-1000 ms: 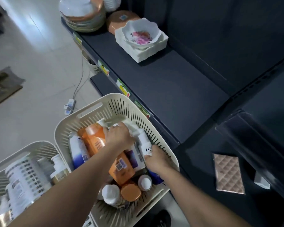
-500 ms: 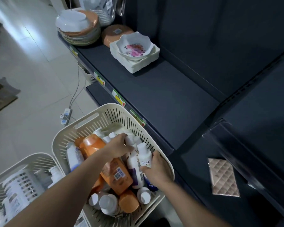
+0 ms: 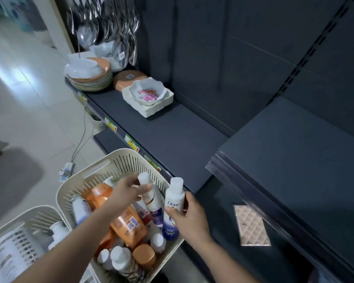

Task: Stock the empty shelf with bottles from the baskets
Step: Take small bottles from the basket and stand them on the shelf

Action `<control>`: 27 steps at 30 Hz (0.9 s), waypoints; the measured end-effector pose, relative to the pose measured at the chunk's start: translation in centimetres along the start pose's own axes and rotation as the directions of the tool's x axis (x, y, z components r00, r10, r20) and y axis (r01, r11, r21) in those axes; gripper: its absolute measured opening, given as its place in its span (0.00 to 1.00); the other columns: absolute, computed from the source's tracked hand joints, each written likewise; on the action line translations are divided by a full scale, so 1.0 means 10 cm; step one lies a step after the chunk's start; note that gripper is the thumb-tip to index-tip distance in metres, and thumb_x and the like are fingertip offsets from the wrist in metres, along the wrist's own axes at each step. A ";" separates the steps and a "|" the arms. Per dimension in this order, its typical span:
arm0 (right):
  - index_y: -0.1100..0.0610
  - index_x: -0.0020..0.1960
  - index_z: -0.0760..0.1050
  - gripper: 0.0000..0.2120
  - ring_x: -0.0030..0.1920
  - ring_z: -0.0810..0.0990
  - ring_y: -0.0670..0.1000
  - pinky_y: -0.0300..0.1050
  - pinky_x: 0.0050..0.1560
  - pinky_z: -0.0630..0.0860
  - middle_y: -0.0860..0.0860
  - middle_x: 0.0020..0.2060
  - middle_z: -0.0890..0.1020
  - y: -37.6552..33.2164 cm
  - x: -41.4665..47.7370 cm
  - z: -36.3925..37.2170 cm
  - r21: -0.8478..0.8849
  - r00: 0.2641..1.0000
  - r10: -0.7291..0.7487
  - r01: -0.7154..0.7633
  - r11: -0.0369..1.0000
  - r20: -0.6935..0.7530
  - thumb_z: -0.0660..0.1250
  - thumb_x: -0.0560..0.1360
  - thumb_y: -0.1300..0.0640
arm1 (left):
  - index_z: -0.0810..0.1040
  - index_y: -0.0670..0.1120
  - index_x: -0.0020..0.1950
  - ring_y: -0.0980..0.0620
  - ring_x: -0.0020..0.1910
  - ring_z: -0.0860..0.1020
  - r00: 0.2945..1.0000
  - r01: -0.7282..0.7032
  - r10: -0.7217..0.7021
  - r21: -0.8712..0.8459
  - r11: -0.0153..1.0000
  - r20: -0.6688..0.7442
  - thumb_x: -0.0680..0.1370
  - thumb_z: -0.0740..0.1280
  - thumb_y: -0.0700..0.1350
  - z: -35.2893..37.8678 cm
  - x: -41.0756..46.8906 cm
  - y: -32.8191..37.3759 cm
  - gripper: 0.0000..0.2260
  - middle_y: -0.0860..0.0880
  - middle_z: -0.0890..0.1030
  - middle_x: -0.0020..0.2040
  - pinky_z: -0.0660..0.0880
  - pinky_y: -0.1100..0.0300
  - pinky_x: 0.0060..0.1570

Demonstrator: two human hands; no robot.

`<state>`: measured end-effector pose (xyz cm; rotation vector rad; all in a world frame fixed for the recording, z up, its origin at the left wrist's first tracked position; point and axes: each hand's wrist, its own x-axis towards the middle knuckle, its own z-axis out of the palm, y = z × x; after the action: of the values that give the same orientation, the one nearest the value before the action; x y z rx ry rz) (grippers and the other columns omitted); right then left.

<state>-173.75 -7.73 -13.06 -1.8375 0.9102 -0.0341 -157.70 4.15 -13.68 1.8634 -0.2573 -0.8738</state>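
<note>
Change vs. half a second ago: both hands have risen from the pile, and the two gripped bottles now stand with their caps above the basket's far rim. The view has tipped upward and takes in the hanging ladles (image 3: 106, 23).

Left hand (image 3: 125, 193): the fingers (image 3: 146, 187) are curled round the neck of a white bottle (image 3: 152, 201), pinching it just under the cap. The bottle is near upright, leaning slightly, with a purple band at its lower end. I cannot tell whether its base touches the pile.

Right hand (image 3: 192, 219): the thumb lies on the label front and the other fingers wrap behind, grasping a Dove bottle (image 3: 173, 209). This one is white above and blue-purple below, upright with its cap up. It is over the basket's right edge, just beside the white bottle. Neither bottle is on the shelf yet.

Basket (image 3: 119, 160): cream with slotted walls, standing against the front of the shelf. An orange bottle (image 3: 123, 215) lies slantwise in it under the left forearm. Several small white-capped bottles are packed round it, and an orange-capped bottle (image 3: 144, 255) is at the near end. A second basket (image 3: 35, 211) sits just beside it at lower left; its contents are white and blurred.

Shelf (image 3: 172, 135): dark grey, with price tags (image 3: 131, 140) along the front lip. At its far end:
- a floral bowl (image 3: 145, 92) nested in square white dishes
- an upturned orange bowl (image 3: 129, 78)
- a stack of plates (image 3: 90, 76)

A quilted pinkish panel (image 3: 251, 225) lies flat on the lower level to the right. A power strip (image 3: 66, 170) with its cable is on the floor.
</note>
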 end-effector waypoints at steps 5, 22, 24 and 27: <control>0.44 0.53 0.72 0.18 0.50 0.82 0.41 0.40 0.50 0.77 0.43 0.50 0.84 -0.10 -0.41 -0.37 0.133 0.995 -0.083 0.091 0.987 -0.062 0.76 0.69 0.51 | 0.82 0.43 0.48 0.44 0.43 0.80 0.988 -0.148 0.146 -0.039 0.988 -0.052 0.73 0.74 0.43 -0.02 -0.45 0.47 0.07 0.46 0.82 0.41 0.78 0.46 0.48; 0.47 0.52 0.77 0.17 0.44 0.84 0.41 0.49 0.48 0.83 0.42 0.44 0.86 -0.32 -2.31 -2.06 0.250 0.892 -0.270 0.372 0.894 -0.362 0.79 0.67 0.57 | 0.82 0.42 0.49 0.46 0.40 0.82 0.870 -0.486 0.492 -0.103 0.868 0.034 0.72 0.74 0.45 0.94 -2.35 1.92 0.09 0.47 0.84 0.41 0.80 0.49 0.39; 0.47 0.51 0.77 0.17 0.43 0.84 0.41 0.48 0.48 0.82 0.42 0.44 0.86 -0.29 -2.48 -2.26 0.233 0.871 -0.276 0.391 0.891 -0.406 0.79 0.67 0.57 | 0.82 0.44 0.47 0.49 0.39 0.82 0.851 -0.512 0.521 -0.119 0.851 0.060 0.72 0.74 0.44 1.13 -2.48 2.04 0.06 0.51 0.84 0.38 0.80 0.49 0.41; 0.47 0.50 0.77 0.17 0.43 0.84 0.41 0.43 0.47 0.81 0.42 0.43 0.86 -0.25 -2.68 -2.54 0.214 0.831 -0.274 0.416 0.884 -0.485 0.80 0.67 0.58 | 0.82 0.45 0.45 0.51 0.35 0.83 0.834 -0.526 0.540 -0.135 0.840 0.112 0.73 0.73 0.44 1.39 -2.63 2.20 0.04 0.52 0.84 0.36 0.81 0.53 0.35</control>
<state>-201.92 -11.26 10.65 -1.6950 0.7982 -0.8180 -181.30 -1.74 14.23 1.5152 -0.7751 -0.6136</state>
